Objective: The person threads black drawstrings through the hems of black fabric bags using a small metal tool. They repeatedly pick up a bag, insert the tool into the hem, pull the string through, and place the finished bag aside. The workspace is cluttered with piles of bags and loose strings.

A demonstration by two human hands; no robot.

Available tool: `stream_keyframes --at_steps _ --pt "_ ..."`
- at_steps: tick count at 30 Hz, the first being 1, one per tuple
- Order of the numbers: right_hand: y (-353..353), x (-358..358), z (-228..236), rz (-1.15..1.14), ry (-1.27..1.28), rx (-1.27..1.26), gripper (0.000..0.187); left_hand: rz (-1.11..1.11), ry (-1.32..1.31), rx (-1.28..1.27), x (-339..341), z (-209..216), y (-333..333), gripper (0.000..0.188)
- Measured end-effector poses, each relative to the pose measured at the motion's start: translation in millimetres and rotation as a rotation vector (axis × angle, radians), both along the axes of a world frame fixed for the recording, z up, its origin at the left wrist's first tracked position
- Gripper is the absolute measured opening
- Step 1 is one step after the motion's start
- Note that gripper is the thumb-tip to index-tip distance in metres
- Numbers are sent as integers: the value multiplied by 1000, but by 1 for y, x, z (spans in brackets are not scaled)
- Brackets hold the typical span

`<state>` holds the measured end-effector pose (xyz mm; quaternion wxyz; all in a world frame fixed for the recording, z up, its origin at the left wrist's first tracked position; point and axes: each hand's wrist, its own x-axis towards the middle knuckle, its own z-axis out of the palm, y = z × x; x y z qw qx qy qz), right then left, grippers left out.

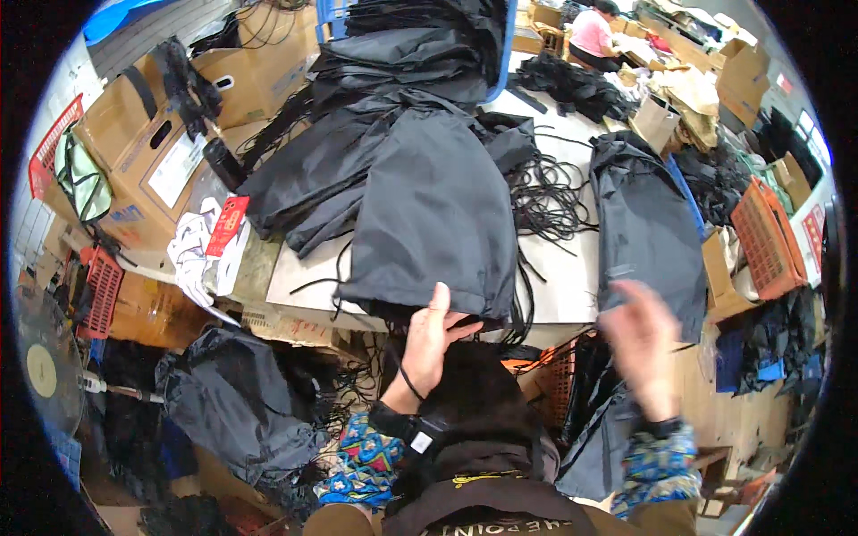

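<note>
A black fabric drawstring bag (433, 205) lies on the pile at the middle of the table, its hemmed mouth toward me. My left hand (424, 353) is at that mouth, thumb over the hem and fingers partly under the edge, the cloth between them. Thin black cords (527, 277) hang from the bag's right side. Off to the right, my right hand (643, 344) is smeared by motion; its fingers cannot be made out. It overlaps the near end of another black bag (648, 228), and whether it touches that bag is unclear.
A blue crate (505, 54) full of black cloth stands behind the pile. Tangled black cords (554, 196) lie on the white tabletop (572, 299). Cardboard boxes (134, 165) are at the left, and a black bundle (237, 402) sits below the table. A person (594, 36) in pink sits far back.
</note>
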<state>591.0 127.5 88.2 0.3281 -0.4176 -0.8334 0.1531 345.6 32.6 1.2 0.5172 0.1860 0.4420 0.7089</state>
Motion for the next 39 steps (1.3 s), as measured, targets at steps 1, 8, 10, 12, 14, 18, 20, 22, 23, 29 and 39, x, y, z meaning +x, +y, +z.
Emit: stream_keyframes --at_steps 1,8,10,12,14,18,20,22,23,29,39 --pt "-18 -25 -16 78 -114 -88 46 -16 31 33 9 -6 4 53" --pt "-11 -82 -63 103 -174 340 35 345 681 -274 -19 1 -9 47" --pt "-11 -77 -61 145 -157 333 35 657 288 -219 -62 12 -12 43" --pt "-19 -80 -67 201 -150 267 36 427 611 -282 -96 16 -25 40" --pt "-27 -97 -64 297 -73 224 35 693 793 -153 -122 27 -23 46" --pt "-54 -117 -68 529 -49 -12 33 733 724 -247 -215 22 -53 56" --pt "-50 -106 -77 492 -73 -47 27 431 710 -490 -243 -9 -62 59" --pt "-40 -87 -87 379 -67 -66 21 321 1013 -539 -225 -24 -70 50" --pt "-31 -78 -88 289 -91 -94 19 261 1218 -576 -214 -28 -73 44" --pt "6 -50 -108 27 -53 -98 17 280 2022 -302 -148 -68 -134 32" --pt "2 -75 -53 301 450 -1098 18 415 1143 -600 -79 -17 -140 20"
